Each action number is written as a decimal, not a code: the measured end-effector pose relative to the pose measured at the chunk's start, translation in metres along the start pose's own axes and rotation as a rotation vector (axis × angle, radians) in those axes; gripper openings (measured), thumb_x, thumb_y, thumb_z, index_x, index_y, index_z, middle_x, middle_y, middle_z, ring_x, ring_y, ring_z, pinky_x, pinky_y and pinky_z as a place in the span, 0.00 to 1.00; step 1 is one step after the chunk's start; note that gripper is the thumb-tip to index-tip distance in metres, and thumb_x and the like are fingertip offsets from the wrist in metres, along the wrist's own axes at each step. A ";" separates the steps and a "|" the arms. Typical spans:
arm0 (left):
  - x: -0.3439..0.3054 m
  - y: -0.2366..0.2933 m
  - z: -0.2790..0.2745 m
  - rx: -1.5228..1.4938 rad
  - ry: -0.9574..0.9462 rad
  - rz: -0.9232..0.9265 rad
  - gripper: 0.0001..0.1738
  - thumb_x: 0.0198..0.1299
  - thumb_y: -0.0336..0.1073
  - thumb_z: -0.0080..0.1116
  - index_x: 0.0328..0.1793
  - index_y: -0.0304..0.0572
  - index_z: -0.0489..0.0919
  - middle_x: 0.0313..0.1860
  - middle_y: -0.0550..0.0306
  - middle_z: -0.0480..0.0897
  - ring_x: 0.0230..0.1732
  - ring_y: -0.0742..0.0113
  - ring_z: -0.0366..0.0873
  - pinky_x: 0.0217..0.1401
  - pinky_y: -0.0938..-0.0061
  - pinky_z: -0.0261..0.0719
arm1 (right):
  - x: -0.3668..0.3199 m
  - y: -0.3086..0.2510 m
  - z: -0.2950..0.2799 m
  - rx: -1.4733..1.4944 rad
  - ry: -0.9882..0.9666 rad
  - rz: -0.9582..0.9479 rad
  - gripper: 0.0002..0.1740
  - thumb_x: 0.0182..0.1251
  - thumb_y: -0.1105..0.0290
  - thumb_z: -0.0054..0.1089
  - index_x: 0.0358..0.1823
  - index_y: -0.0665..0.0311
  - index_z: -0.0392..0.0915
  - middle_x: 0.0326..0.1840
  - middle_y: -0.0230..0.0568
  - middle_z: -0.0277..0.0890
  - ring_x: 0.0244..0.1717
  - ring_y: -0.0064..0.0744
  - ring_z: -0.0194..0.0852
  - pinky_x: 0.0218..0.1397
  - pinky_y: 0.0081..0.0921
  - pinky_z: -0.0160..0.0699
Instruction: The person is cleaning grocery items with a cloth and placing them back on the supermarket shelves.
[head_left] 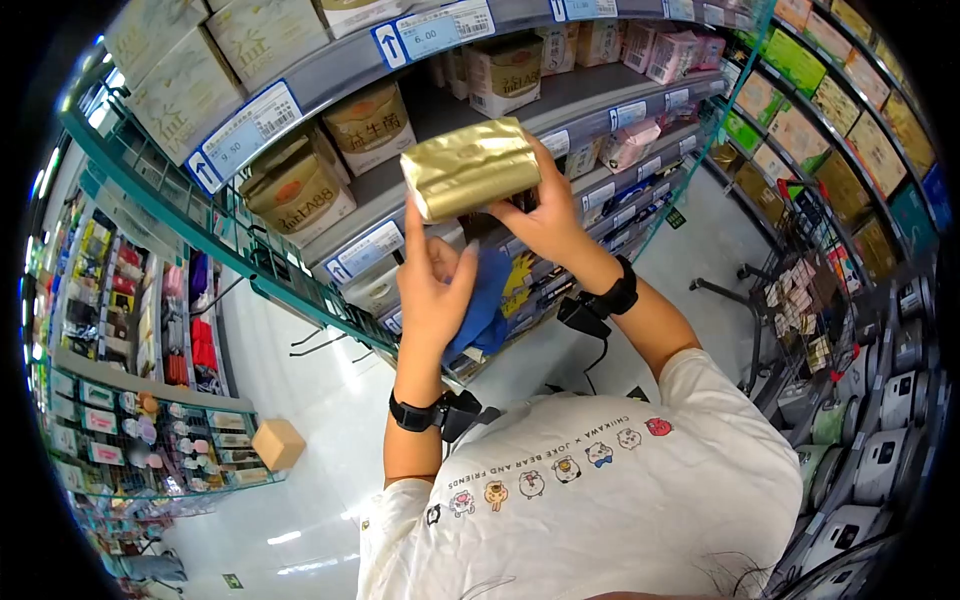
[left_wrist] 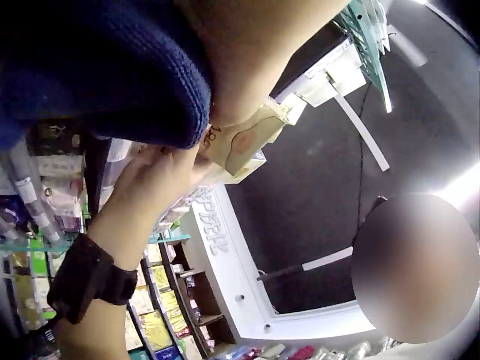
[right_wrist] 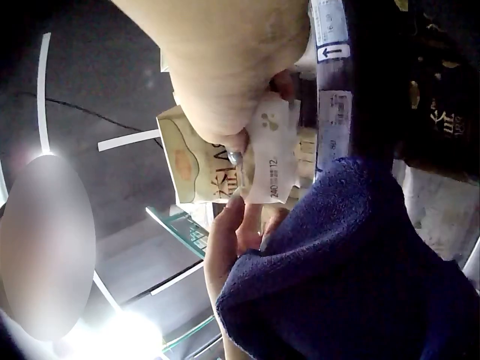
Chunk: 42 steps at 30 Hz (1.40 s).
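In the head view a gold soft pack (head_left: 470, 170) is held up in front of the shelf. My right hand (head_left: 548, 215) grips its right end, thumb underneath. The left hand (head_left: 437, 295) touches the pack's lower left corner with a raised index finger, its other fingers curled. A blue cloth (head_left: 485, 310) hangs by the left hand, held in those fingers. The right wrist view shows the pack's white side (right_wrist: 274, 169), printed with 240 and 12, and the cloth (right_wrist: 330, 262) draped over part of the left hand (right_wrist: 225, 244).
Similar gold packs (head_left: 368, 125) stand on the shelf behind, above price labels (head_left: 245, 135). A teal rack frame (head_left: 270, 265) runs along the shelf's left end. To the right stands a shopping cart (head_left: 800, 300). A cardboard-coloured box (head_left: 278, 444) shows at lower left.
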<state>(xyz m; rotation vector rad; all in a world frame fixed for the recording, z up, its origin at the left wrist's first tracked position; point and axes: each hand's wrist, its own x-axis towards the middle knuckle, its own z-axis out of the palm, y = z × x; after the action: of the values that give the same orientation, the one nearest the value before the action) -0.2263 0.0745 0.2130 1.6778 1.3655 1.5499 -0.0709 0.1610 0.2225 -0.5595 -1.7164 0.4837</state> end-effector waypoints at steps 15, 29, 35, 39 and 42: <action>-0.006 -0.016 0.005 -0.016 0.005 0.086 0.23 0.50 0.25 0.61 0.55 0.36 0.72 0.23 0.63 0.76 0.24 0.83 0.69 0.28 0.85 0.69 | -0.026 -0.008 0.001 -0.300 0.140 -0.341 0.42 0.50 0.67 0.69 0.65 0.71 0.57 0.62 0.57 0.61 0.61 0.56 0.61 0.63 0.44 0.61; -0.008 0.012 0.049 -0.014 -0.442 0.029 0.51 0.45 0.23 0.59 0.77 0.48 0.49 0.15 0.60 0.61 0.18 0.72 0.61 0.26 0.82 0.64 | -0.115 0.017 -0.019 0.058 0.312 0.125 0.17 0.55 0.75 0.62 0.47 0.69 0.75 0.47 0.44 0.75 0.51 0.38 0.73 0.56 0.35 0.69; -0.010 0.017 0.058 -0.006 -0.547 0.099 0.53 0.44 0.23 0.60 0.78 0.48 0.47 0.15 0.61 0.63 0.18 0.70 0.61 0.26 0.79 0.65 | -0.120 0.016 -0.029 0.095 0.375 0.086 0.17 0.57 0.76 0.57 0.49 0.70 0.74 0.51 0.45 0.73 0.51 0.35 0.73 0.55 0.33 0.70; -0.011 0.017 0.059 0.004 -0.573 0.073 0.53 0.44 0.22 0.60 0.78 0.48 0.46 0.15 0.61 0.64 0.17 0.70 0.61 0.26 0.79 0.64 | -0.121 0.019 -0.032 0.137 0.367 0.099 0.17 0.56 0.77 0.55 0.49 0.70 0.73 0.51 0.45 0.73 0.52 0.36 0.72 0.56 0.34 0.70; -0.012 0.016 0.056 0.023 -0.586 0.064 0.54 0.44 0.22 0.60 0.78 0.48 0.44 0.15 0.61 0.64 0.18 0.71 0.61 0.26 0.80 0.64 | -0.120 0.019 -0.030 0.165 0.371 0.107 0.17 0.56 0.76 0.55 0.49 0.71 0.73 0.51 0.45 0.73 0.52 0.37 0.72 0.56 0.35 0.69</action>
<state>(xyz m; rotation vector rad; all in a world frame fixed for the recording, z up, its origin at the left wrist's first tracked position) -0.1668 0.0728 0.2072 1.9914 1.0251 0.9499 -0.0178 0.1048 0.1242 -0.5829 -1.2862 0.5549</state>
